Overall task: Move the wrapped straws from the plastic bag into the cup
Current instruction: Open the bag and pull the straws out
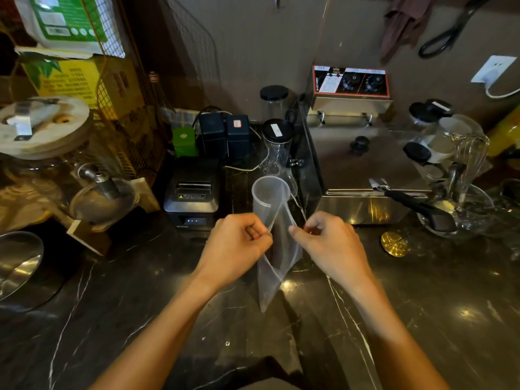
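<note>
Left hand (239, 243): closed in a pinch on the left edge of the plastic bag (271, 280), knuckles up, forearm entering from 7 o'clock.
Right hand (332, 243): fingers curled, thumb and forefinger pinching the bag's right edge; forearm entering from 5 o'clock. The two hands sit apart, spreading the bag's mouth between them.
Plastic bag: translucent, hanging from both pinches, lower corner pointing down toward the counter (140, 319). Dark contents show inside, likely the wrapped straws (274, 249); count not legible.
Cup (270, 197): frosted, upright at 12 o'clock from the hands, its lower wall behind the bag's top edge. Nothing visible inside it.
Progress, judged: opening stage; no straw transferred, whole move remaining.
Receipt printer (194, 192): at 10 o'clock of the hands, on the counter.
Steel appliance (365, 170): at 2 o'clock.
</note>
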A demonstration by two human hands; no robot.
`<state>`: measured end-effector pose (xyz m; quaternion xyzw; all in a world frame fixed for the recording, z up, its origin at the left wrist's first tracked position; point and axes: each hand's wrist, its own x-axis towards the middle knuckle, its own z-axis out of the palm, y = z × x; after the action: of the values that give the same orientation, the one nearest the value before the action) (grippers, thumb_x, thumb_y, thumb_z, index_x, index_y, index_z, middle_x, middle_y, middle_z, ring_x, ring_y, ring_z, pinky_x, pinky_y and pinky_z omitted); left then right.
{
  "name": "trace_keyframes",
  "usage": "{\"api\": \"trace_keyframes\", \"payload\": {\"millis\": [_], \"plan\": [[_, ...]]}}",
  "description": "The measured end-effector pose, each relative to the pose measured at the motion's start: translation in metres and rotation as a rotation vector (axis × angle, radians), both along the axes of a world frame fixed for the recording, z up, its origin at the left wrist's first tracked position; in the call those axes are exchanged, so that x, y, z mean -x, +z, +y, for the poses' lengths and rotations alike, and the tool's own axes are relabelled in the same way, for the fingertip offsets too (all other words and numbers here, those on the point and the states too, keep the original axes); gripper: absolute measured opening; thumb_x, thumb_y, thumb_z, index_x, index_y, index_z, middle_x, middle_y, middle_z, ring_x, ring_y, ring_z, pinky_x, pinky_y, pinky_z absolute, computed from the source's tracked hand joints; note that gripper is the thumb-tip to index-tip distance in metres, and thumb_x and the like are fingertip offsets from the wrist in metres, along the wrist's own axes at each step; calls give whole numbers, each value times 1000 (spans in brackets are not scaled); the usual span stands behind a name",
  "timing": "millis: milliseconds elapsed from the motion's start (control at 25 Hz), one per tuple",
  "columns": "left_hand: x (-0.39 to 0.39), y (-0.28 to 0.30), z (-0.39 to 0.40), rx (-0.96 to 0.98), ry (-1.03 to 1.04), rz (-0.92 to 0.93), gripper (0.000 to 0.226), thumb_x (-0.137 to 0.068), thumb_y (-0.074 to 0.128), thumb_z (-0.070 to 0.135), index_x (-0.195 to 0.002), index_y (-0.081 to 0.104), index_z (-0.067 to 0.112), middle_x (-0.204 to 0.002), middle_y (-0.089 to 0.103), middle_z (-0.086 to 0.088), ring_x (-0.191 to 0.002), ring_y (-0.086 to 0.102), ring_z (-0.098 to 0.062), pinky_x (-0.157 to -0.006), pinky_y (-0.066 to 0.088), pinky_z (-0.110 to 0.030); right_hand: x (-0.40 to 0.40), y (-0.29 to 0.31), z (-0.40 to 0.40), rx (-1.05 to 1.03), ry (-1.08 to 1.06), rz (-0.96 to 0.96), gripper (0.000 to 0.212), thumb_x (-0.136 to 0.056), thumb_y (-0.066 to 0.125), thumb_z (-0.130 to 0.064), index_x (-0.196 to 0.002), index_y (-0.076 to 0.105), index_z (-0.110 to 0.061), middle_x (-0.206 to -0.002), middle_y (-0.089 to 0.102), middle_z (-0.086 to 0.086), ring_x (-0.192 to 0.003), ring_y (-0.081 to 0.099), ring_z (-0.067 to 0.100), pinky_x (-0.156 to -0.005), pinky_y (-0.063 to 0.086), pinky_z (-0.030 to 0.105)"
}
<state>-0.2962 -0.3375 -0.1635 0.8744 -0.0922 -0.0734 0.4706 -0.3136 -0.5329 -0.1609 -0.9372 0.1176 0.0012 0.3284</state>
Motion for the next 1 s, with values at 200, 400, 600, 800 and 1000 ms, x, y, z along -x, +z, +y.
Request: {"api": "trace_keyframes", "payload": {"millis": [200, 400, 600, 800, 1000], "plan": [[-6, 0, 5, -111, 51, -39, 9, -90, 74, 34, -82, 72, 29, -72, 73, 9, -69, 71, -3, -73, 64, -41, -6, 4, 3, 23, 125, -56, 33, -99, 66, -39, -69, 62, -26, -60, 66, -4, -60, 66, 11, -66, 59, 45], [-32, 8, -11, -276, -8, -39, 24, -88, 71, 38, -112, 72, 36, -77, 67, 14, -81, 69, -8, -80, 59, -38, 1, 5, 1, -7, 247, 7, 28, -95, 68, -30, -70, 59, -23, -61, 64, -1, -58, 64, 15, -58, 56, 45], [-28, -2, -28, -223, -65, -68, 34, -92, 66, 36, -59, 64, 35, -50, 59, 10, -50, 55, -5, -55, 42, -24, -13, 7, 7, 130, 113, -87, 30, -94, 64, -33, -69, 56, -19, -61, 60, -1, -62, 62, 23, -59, 51, 43], [-26, -6, -11, -259, 55, -143, 24, -92, 66, 37, -71, 75, 30, -54, 65, 17, -57, 63, -1, -57, 45, -26, -10, -4, -4, 101, 102, -45, 34, -99, 60, -33, -68, 61, -17, -61, 63, -1, -60, 63, 19, -61, 55, 43], [-31, -3, 9, -170, 115, -147, 18, -95, 67, 34, -86, 81, 29, -67, 75, 11, -66, 70, -6, -63, 57, -34, -1, -8, -25, -26, 26, 21, 33, -98, 60, -32, -70, 67, -17, -63, 68, 4, -62, 67, 22, -62, 58, 47]]}}
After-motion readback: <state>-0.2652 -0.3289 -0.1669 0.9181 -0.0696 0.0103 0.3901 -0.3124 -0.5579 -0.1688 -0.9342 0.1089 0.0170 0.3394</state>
